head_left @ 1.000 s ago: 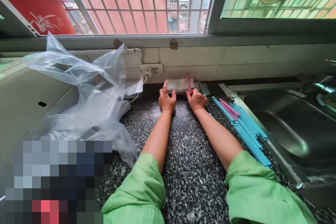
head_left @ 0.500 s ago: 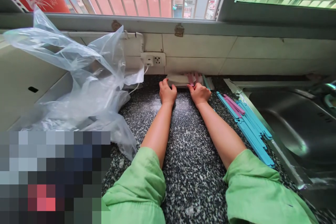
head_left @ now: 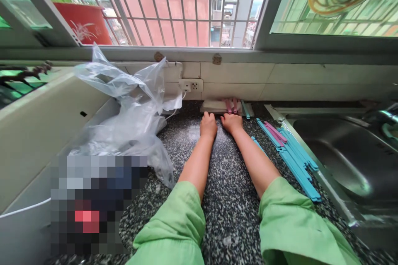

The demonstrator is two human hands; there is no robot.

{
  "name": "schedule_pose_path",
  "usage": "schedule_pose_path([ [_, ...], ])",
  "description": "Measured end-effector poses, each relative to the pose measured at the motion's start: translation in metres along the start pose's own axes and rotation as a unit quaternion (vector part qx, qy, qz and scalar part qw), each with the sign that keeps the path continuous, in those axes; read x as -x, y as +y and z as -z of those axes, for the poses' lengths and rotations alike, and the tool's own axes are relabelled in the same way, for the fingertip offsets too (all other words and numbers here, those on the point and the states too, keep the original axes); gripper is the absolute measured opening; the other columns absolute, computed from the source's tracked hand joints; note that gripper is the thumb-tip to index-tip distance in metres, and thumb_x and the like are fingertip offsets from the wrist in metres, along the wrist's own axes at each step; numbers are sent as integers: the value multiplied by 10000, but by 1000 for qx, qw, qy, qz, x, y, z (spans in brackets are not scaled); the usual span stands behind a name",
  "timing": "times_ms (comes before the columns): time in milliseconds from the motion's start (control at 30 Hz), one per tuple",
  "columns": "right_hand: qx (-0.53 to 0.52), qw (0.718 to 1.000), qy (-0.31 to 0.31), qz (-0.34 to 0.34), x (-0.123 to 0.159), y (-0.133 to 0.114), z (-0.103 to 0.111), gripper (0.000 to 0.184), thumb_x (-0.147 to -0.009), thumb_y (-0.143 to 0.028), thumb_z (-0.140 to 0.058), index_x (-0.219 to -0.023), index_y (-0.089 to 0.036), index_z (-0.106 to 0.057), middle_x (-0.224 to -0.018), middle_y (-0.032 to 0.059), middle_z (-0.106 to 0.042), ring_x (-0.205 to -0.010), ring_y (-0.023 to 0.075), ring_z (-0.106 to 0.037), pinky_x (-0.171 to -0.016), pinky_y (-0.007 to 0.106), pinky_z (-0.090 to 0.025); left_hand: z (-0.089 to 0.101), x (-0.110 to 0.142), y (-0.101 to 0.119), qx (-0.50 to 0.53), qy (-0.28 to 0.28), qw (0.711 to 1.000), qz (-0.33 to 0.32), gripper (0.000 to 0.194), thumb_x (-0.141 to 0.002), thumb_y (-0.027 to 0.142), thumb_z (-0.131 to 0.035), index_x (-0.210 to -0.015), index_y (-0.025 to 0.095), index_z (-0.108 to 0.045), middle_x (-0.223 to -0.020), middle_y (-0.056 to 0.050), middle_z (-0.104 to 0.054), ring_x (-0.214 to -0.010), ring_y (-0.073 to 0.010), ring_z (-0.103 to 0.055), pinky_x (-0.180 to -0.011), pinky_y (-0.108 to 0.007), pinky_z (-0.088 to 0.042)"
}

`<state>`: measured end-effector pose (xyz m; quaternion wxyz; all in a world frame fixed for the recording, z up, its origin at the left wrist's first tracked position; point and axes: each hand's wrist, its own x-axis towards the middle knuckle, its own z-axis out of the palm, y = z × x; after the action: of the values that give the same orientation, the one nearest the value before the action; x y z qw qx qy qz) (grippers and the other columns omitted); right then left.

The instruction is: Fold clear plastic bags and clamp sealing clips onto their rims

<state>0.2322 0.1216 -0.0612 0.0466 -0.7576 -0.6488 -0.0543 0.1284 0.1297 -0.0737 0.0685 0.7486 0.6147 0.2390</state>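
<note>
A pale, flat packet point(head_left: 213, 106) lies at the back of the counter against the tiled wall. Two pink bag-sealing clips point(head_left: 232, 106) lie across its right part, with a blue clip point(head_left: 245, 109) just right of them. My left hand point(head_left: 208, 126) is in front of the packet, fingers curled and closed. Close to its right is my right hand point(head_left: 232, 123), also closed, its knuckles just below the pink clips. What the fingers of either hand hold, if anything, is hidden.
Several blue clips point(head_left: 297, 165) and a few pink ones point(head_left: 275, 133) lie beside the steel sink point(head_left: 338, 149). Another blue clip point(head_left: 257, 144) is near my right forearm. Crumpled clear plastic bags point(head_left: 124, 120) stand on the left. A socket point(head_left: 194, 86) is on the wall.
Both hands have drawn back from the packet towards me, and their fingers have curled in. The pink clips stay on the packet. The view has tipped up and turned left.
</note>
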Motion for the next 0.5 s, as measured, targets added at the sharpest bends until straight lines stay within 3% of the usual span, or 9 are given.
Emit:
schedule_pose_path([
  [500, -4, 997, -16, 72, 103, -28, 11, 354, -922, -265, -287, -1033, -152, -604, -1013, 125, -641, -934, 199, -609, -726, 258, -427, 32, 76, -1, -30, -61, 996, -61, 227, -885, 139, -339, -992, 133, -539, -1034, -138, -529, -919, -205, -592, -759, -295, -465],
])
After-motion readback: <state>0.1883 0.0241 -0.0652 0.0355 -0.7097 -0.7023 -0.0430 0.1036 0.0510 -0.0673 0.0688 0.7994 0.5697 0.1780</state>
